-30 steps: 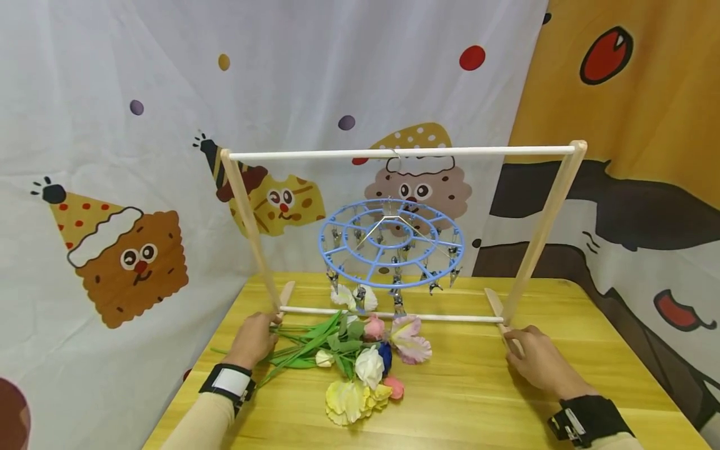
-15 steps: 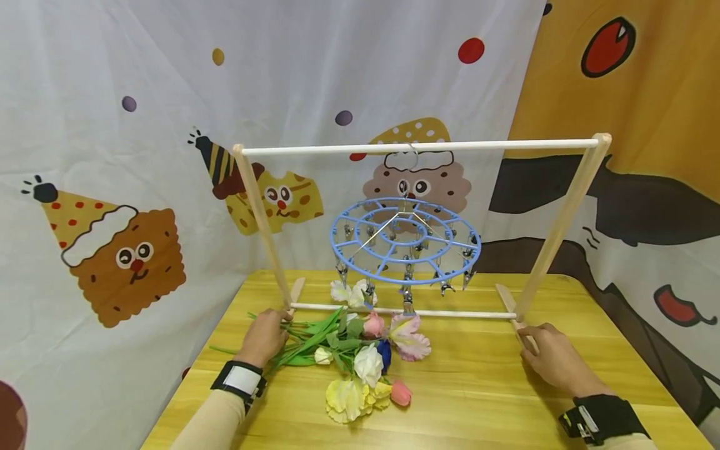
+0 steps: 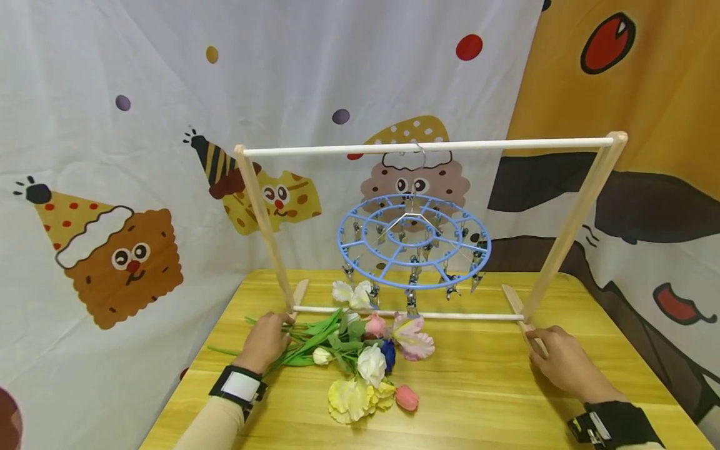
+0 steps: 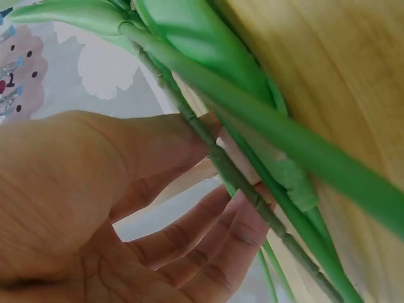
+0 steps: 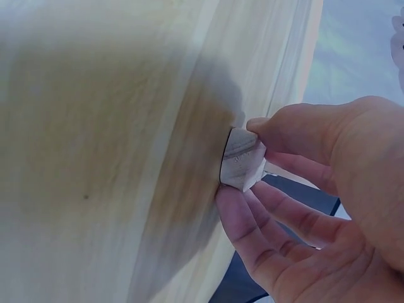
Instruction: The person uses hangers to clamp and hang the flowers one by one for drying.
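Note:
A wooden rack [image 3: 579,219] with white crossbars stands on the table. From its top bar hangs a round blue clip hanger [image 3: 388,282] with many metal clips. My right hand [image 3: 568,362] pinches the end of the rack's right foot [image 5: 242,161] between thumb and fingers. At the other side my left hand [image 3: 264,342] has thumb and fingers around the left foot, which flower stems [image 4: 252,183] partly hide in the left wrist view. Artificial flowers lie between the hands: a white rose [image 3: 372,365], a yellow bloom [image 3: 350,400], a pink tulip [image 3: 407,398] and a pale pink iris [image 3: 413,337].
The wooden table [image 3: 478,406] reaches back to a printed cloth [image 3: 140,187] hanging behind and at the sides. Green stems and leaves [image 3: 315,337] lie against the rack's lower bar [image 3: 467,316]. A white flower [image 3: 353,294] lies at that bar's back side.
Both hands and the rack have shifted to the right, with the hanger swinging along. The pink tulip has rolled out to the right from beside the yellow bloom.

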`<action>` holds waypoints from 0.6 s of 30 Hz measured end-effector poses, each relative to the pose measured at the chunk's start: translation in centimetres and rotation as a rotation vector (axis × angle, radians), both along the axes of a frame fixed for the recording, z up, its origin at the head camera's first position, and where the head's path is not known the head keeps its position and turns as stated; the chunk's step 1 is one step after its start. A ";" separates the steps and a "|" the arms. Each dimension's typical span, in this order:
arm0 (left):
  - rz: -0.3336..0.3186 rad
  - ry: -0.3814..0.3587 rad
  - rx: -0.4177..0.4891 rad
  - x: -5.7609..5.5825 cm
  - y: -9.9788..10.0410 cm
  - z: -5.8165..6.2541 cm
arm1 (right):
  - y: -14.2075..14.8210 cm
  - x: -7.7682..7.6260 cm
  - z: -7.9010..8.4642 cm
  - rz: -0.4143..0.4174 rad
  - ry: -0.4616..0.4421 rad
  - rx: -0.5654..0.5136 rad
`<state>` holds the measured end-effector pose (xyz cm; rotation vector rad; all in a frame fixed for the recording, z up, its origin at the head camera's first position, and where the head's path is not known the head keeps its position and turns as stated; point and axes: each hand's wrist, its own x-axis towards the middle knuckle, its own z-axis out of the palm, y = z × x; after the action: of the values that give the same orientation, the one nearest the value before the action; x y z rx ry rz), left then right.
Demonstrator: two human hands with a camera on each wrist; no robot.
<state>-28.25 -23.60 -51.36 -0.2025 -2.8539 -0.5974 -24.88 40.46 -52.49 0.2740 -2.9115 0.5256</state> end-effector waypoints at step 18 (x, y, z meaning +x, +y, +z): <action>-0.003 -0.058 0.027 0.4 -0.2 0.3 | 0.6 0.3 -0.1 -0.014 -0.020 -0.001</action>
<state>-27.81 -23.82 -51.01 -0.1875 -2.9003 -0.6517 -24.56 41.05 -52.63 0.2500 -2.9303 0.5310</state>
